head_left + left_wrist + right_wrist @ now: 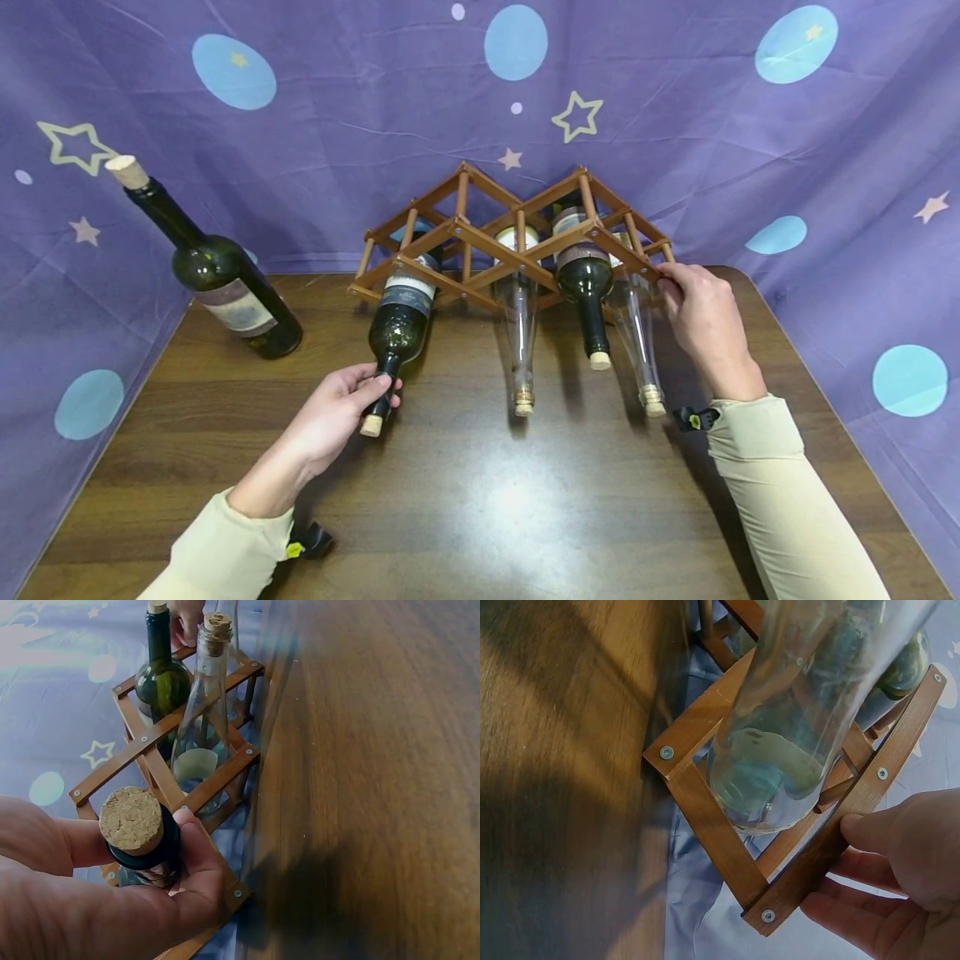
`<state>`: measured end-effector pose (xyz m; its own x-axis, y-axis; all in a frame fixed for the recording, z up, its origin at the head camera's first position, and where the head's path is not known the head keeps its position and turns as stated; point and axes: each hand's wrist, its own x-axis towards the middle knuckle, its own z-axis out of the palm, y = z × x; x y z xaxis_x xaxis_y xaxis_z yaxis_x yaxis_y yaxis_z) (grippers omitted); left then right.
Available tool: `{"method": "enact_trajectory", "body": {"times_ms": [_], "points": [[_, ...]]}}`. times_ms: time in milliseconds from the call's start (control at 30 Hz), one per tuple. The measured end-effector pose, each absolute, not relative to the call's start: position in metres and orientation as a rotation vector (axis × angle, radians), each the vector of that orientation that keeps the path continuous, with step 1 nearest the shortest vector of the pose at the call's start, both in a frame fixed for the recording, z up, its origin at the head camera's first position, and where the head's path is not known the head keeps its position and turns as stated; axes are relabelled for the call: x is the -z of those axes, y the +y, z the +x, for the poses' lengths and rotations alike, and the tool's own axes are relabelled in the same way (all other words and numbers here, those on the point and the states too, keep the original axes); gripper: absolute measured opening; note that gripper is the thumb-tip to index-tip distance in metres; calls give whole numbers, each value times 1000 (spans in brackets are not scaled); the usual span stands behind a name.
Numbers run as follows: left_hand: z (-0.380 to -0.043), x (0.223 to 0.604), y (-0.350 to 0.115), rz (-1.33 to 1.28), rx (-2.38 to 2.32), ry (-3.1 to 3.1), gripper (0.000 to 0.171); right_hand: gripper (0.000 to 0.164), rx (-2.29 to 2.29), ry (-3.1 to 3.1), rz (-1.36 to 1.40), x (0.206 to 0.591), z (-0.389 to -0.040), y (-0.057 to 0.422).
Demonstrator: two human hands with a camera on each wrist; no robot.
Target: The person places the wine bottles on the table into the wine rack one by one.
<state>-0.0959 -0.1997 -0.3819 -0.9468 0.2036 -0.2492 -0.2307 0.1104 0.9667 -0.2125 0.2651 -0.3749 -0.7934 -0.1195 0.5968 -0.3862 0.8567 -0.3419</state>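
Observation:
My left hand (330, 421) grips the neck of a dark green wine bottle (401, 327), which lies in the left part of a wooden wine rack (495, 247) with its corked end toward me. Its cork (132, 819) faces the camera in the left wrist view. At the rack's right end, my right hand (708, 325) pinches a wooden slat (832, 840) between thumb and fingers. Further right in the rack lie a clear bottle (522, 325), another dark green bottle (585, 279) and a second clear bottle (636, 333), all corked.
A corked dark wine bottle (236, 287) stands upright on the wooden table (450, 517), left of the rack. A purple curtain (375, 125) with stars and dots hangs right behind the rack and along both sides.

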Motion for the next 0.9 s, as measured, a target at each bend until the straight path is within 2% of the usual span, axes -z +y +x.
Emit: {"method": "enact_trajectory", "body": {"times_ms": [900], "points": [[-132,389,-189,-56,-2011,2022,49,21,-610,-2451,348,378,-214,265]]}}
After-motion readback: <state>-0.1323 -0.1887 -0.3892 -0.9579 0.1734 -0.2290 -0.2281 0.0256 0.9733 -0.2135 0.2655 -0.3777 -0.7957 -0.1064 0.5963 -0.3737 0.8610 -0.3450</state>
